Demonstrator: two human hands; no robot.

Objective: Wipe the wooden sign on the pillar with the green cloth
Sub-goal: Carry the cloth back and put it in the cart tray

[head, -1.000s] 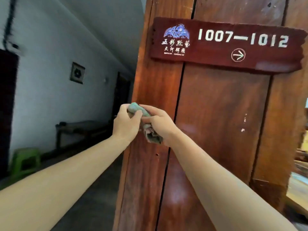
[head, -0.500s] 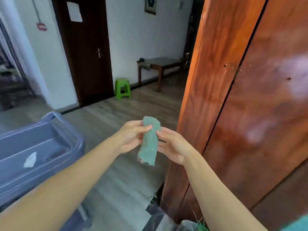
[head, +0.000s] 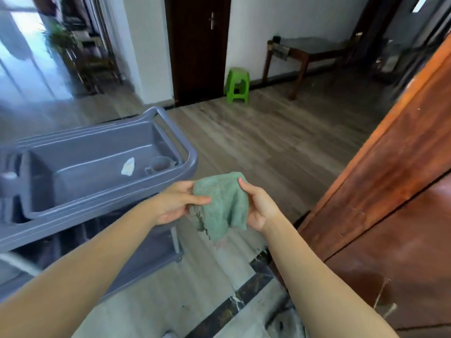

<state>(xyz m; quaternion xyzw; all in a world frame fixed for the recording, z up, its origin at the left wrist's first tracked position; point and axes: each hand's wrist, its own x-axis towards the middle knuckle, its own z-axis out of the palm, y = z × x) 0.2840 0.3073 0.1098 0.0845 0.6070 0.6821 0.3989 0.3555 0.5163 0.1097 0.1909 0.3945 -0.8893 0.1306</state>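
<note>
Grey wood-plank floor (head: 268, 142) runs to a white wall (head: 280, 18) with a dark door (head: 195, 45). A green stool (head: 238, 85) stands beside a dark wooden table (head: 312, 48); a grey plastic cart (head: 97, 172) sits left, daylight far left

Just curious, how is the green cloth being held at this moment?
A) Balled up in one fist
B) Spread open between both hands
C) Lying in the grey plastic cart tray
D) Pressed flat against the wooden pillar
B: the green terry cloth hangs opened out, the left hand pinching its left edge and the right hand its right edge, clear of the grey plastic cart tray and the reddish wooden pillar.
</note>
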